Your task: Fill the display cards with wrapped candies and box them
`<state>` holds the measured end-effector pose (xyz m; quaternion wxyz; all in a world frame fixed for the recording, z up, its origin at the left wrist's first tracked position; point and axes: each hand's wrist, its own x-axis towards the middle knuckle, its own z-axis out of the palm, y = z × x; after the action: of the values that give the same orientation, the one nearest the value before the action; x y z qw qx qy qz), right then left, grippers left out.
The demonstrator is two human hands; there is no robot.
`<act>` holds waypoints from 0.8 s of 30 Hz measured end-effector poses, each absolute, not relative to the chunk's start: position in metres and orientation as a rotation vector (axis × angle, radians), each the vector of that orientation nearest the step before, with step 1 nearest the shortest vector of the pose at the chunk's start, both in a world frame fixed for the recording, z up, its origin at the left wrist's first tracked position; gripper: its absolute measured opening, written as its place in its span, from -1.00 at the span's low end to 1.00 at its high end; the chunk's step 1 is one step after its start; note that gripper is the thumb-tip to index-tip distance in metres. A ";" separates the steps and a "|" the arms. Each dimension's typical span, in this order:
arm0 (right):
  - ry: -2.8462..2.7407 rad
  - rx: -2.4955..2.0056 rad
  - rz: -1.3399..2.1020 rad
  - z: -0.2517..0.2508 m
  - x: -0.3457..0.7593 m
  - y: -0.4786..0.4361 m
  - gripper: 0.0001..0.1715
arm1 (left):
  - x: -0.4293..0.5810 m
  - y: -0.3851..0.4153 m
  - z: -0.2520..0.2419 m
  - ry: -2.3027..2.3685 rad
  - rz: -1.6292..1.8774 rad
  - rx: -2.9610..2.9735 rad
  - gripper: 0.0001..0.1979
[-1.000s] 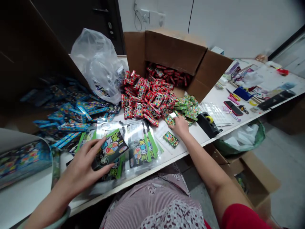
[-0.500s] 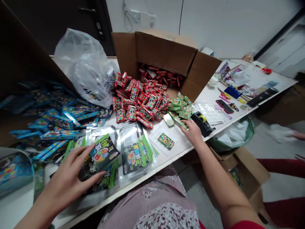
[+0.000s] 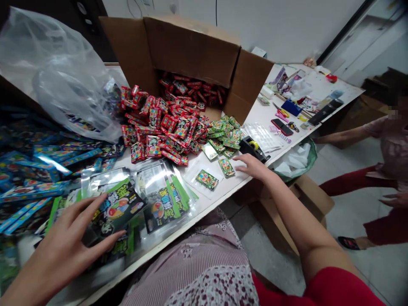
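Observation:
Fingers spread, my left hand [image 3: 73,238] rests over a black and green packet [image 3: 119,206] at the lower left. Beside that packet lie clear sleeves with more black and green packets [image 3: 164,204]. My right hand [image 3: 251,165] is just right of a small green packet [image 3: 226,168] lying on the table, its fingers apart and holding nothing. Another small green packet [image 3: 207,180] lies on a clear bag [image 3: 194,170] to the left. Behind them is a pile of green packets [image 3: 225,135], next to a heap of red packets [image 3: 168,125].
An open cardboard box [image 3: 191,51] stands behind the red heap. Blue packets [image 3: 38,170] and a plastic bag [image 3: 73,85] are at left. A tape dispenser [image 3: 253,148] sits by the table edge. Another person [image 3: 389,148] stands at right.
The view has shifted right. My right hand has let go of a green packet, which now lies flat nearer the table's front edge. More of the other person shows.

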<state>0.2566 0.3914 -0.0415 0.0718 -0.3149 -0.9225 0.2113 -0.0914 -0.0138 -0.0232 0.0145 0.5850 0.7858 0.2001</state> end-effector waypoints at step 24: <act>-2.748 0.181 0.887 0.047 0.156 0.271 -0.12 | -0.058 0.022 -0.006 2.271 0.714 2.008 -0.09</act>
<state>0.1557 0.2707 0.0468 0.1240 0.0621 -0.9424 0.3044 -0.0578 0.0223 -0.0056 0.0134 0.6448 0.7291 0.2291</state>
